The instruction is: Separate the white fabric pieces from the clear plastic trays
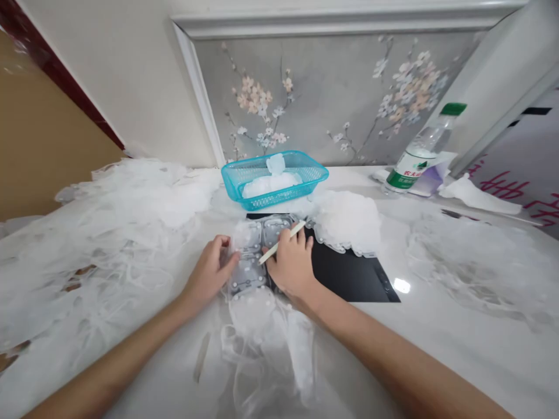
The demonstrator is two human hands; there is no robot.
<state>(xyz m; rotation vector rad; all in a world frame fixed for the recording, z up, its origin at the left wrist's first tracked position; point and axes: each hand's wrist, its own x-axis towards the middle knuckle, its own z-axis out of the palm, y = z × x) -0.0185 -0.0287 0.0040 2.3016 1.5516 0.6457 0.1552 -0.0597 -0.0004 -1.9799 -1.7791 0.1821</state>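
Observation:
A clear plastic template (248,273) with rounded sections and small round studs lies on a black mat (345,267), thin white pieces over its upper left. My left hand (212,265) is at its left edge, thumb and curled fingers closed about the rim. In my right hand (292,259) is a pale, slim stick (282,243), pinched at a slant above the template. Thin translucent white sheets (262,326) trail from the template's near edge. Just right of my right hand, a stack of white scalloped pieces (347,221) overlaps the mat.
Behind the template stands a blue plastic basket (275,201) with white pieces inside. Heaped white translucent scraps (131,198) cover the left side; another pile (471,262) lies right. A green-capped bottle (410,160) stands by the wall, near a purple-and-white packet (430,177).

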